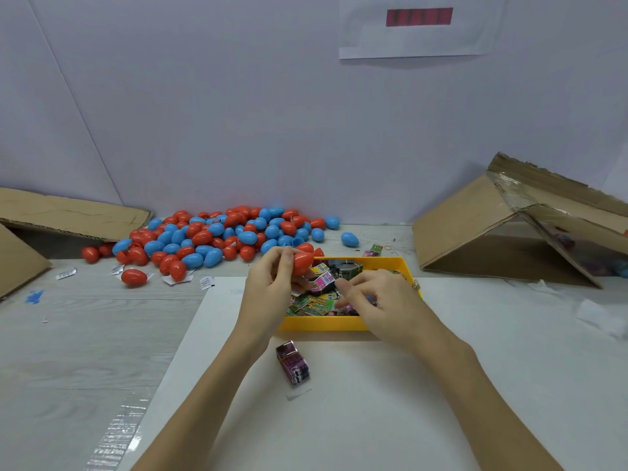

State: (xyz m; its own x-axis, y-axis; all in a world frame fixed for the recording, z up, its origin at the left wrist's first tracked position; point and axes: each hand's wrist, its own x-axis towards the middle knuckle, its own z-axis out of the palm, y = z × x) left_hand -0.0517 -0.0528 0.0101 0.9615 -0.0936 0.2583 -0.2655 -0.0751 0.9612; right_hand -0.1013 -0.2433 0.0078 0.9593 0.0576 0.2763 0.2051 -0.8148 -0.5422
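While both bare arms come in from the lower edge of the frame, the grey table (pixel 85 334) fills the whole lower half, and a white sheet (pixel 373 419) covers its lower middle and right part. A tilted cardboard box (pixel 475 226) stands at the right edge, with its opening facing the camera. A flat piece of cardboard (pixel 68 212) lies at the left edge. Left of centre, against the wall, there is a heap of red and blue plastic eggs (pixel 210 236).

In the middle of the frame a yellow tray (pixel 323 323) sits on the far edge of the sheet, full of small printed packets (pixel 306 302). The left hand (pixel 268 290) is above the tray's left side, and its fingertips and thumb are closed around a red egg (pixel 302 262), which is held in the air over the tray's far left corner. The right hand (pixel 384 304) is over the tray with its fingers bent down among the packets; I cannot tell whether it grips one. A pink packet (pixel 323 279) shows between the two hands. A purple packet (pixel 293 363) lies alone on the sheet, just below the tray.
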